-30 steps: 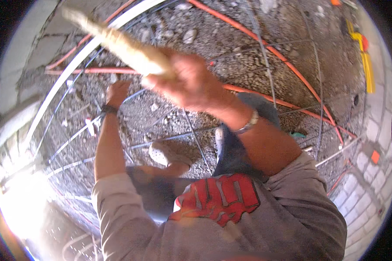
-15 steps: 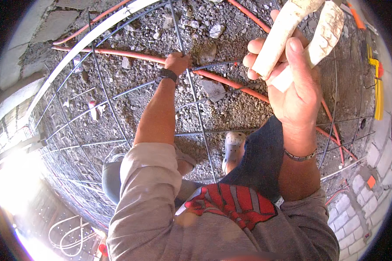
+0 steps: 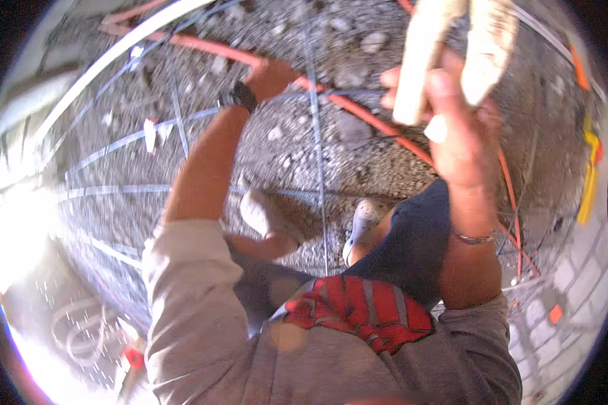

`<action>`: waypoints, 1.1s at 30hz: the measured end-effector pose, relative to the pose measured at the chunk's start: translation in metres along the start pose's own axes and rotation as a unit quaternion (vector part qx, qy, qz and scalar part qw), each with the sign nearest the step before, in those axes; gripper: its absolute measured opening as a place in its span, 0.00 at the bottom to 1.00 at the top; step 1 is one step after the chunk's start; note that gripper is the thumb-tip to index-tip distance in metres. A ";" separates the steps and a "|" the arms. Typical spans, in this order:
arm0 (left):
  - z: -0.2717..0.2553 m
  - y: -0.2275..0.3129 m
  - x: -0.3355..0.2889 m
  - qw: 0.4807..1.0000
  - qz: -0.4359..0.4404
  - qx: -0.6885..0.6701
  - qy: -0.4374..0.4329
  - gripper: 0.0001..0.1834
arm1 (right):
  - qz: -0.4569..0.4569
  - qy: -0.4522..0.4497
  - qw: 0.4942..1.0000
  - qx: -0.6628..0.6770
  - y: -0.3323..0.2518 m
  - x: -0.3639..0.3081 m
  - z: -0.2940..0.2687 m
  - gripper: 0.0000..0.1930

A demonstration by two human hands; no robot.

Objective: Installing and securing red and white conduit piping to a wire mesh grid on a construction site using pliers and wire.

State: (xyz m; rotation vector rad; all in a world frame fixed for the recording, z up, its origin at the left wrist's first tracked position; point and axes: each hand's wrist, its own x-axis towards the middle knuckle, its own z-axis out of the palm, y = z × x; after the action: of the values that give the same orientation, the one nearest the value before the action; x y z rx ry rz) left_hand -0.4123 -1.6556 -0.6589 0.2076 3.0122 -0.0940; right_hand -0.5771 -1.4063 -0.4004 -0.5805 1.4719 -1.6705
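Note:
My left hand, with a dark watch on its wrist, is closed around an orange tube. The tube runs across the gravel and passes over or under a thin steel bar just right of that hand; blur hides which. Raised at the upper right, my right hand grips a plier-like tool with two thick, pale, curved handles. Its thumb lies over one handle. The tool's head is beyond the upper edge of the picture.
Steel bars form a wide grid above the stony ground. A white curved pipe arcs along the upper left. My feet, in light clogs, stand among the bars. A yellow tool lies by the block wall at right.
My left hand has moved left, away from the bar crossing, still on the orange tube. My left foot shows further forward. The right hand keeps the tool raised, and the view has shifted and blurred.

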 end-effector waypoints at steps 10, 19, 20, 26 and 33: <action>-0.099 -0.038 -0.377 0.955 -0.295 0.028 0.031 0.10 | -0.132 -0.300 0.918 -0.221 0.035 0.037 0.005 0.27; -0.003 0.317 -0.457 0.364 -0.883 -0.286 0.085 0.37 | 0.118 -0.291 0.887 -0.338 0.115 0.050 0.030 0.18; 0.003 0.339 -0.444 0.314 -0.885 -0.329 0.103 0.39 | 0.108 -0.293 0.880 -0.359 0.121 0.052 0.034 0.18; 0.009 0.378 -0.356 0.280 -0.849 -0.444 0.065 0.39 | 0.095 -0.306 0.834 -0.448 0.140 0.051 0.069 0.16; 0.002 0.361 -0.382 0.328 -0.814 -0.476 -0.049 0.35 | 0.105 -0.325 0.829 -0.443 0.147 0.049 0.103 0.17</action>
State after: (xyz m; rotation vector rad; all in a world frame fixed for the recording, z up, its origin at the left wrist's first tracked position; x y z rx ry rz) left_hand 0.0138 -1.3495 -0.6328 -2.4535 1.1820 1.2328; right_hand -0.4839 -1.5043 -0.5280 -1.2743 1.6223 -0.4195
